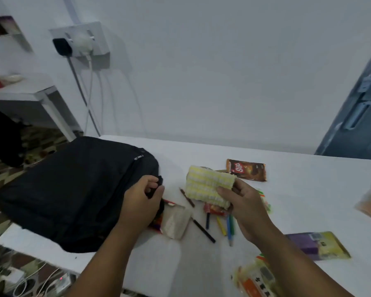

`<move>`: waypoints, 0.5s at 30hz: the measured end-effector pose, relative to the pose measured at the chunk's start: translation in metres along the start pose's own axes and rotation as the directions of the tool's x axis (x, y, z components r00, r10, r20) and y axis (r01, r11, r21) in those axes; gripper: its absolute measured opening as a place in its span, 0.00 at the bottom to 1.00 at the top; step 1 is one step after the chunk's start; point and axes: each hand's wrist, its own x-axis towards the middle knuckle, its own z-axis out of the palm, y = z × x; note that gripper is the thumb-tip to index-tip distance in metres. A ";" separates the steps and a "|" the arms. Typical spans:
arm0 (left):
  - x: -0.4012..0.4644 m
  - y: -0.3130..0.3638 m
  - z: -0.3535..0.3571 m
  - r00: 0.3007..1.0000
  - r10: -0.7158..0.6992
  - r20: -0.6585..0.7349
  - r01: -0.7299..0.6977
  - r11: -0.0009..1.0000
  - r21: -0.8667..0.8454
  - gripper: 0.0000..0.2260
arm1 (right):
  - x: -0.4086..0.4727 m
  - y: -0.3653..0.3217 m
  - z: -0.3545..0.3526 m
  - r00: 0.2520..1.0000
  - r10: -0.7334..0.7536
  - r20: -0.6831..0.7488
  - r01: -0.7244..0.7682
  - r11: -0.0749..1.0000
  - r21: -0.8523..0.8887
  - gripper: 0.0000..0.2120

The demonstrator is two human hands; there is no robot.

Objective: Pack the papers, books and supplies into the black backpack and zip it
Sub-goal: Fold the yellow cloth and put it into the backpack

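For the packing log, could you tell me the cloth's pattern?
Yellow and white checks; the cloth shows best in the head view.

One head-worn camera is looking forward and down from above the near edge of the white desk (287, 179), close enough that both forearms are entering from the bottom of the frame. It is facing the white wall (201, 71) behind the desk (the wide lens is bending the edges), with floor showing at left.
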 end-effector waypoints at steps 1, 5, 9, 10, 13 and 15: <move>0.006 -0.015 -0.005 0.999 0.039 0.016 -0.042 0.983 0.178 0.12 | 0.003 0.002 0.007 1.000 0.001 0.003 -0.001 1.000 0.012 0.14; 0.026 -0.054 -0.022 0.995 0.081 0.062 -0.102 0.742 0.662 0.30 | 0.015 0.007 0.039 1.000 0.016 0.027 -0.016 1.000 0.022 0.14; 0.057 -0.077 -0.056 0.999 -0.039 0.012 0.021 0.749 0.662 0.37 | 0.027 0.015 0.071 0.999 0.027 0.022 -0.028 0.999 0.018 0.10; 0.066 -0.085 -0.067 0.993 -0.114 0.032 0.064 0.739 0.671 0.39 | 0.029 0.018 0.079 0.999 0.030 0.021 -0.031 0.999 0.022 0.10; 0.086 -0.104 -0.097 0.966 -0.244 0.089 0.081 0.607 0.790 0.48 | 0.034 0.025 0.110 0.997 0.057 0.044 -0.059 0.997 0.043 0.11; 0.096 -0.106 -0.108 0.959 -0.264 0.105 0.070 0.577 0.814 0.46 | 0.037 0.030 0.130 0.996 0.066 0.055 -0.068 0.997 0.047 0.11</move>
